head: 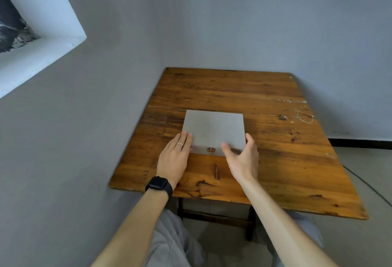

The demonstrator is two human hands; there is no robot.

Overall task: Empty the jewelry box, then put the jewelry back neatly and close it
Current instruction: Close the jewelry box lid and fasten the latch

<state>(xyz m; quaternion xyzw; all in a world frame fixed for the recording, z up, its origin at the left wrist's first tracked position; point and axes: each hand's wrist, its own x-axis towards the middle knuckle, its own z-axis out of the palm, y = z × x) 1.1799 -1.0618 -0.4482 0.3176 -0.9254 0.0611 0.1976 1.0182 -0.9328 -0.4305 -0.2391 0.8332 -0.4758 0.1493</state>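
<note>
A flat, rectangular grey jewelry box (214,128) is seen lying with its lid down on the worn brown wooden desk (275,160), towards the near left part of the top, its small bronze-coloured clasp (210,150) set in the middle of the front wall. The left hand (175,154) is laid on the lid's near left corner with fingers (186,137) straight and together, nothing being gripped. The right hand (244,156) is held at the near right corner, spread wide and relaxed with nothing held; whether the box is touched by it cannot be told, as it is blurred. A thin silver chain loop (305,117) and a fine silver necklace strand (297,101) are seen well apart from the box, at the far right of the desk. The box is judged stiff, light and smooth, so it may slide when pushed; it is best steadied from above while the clasp is undone and the lid lifted by its front edge. The chains are judged limp, delicate and easily tangled, and are best pinched near their ends.
</note>
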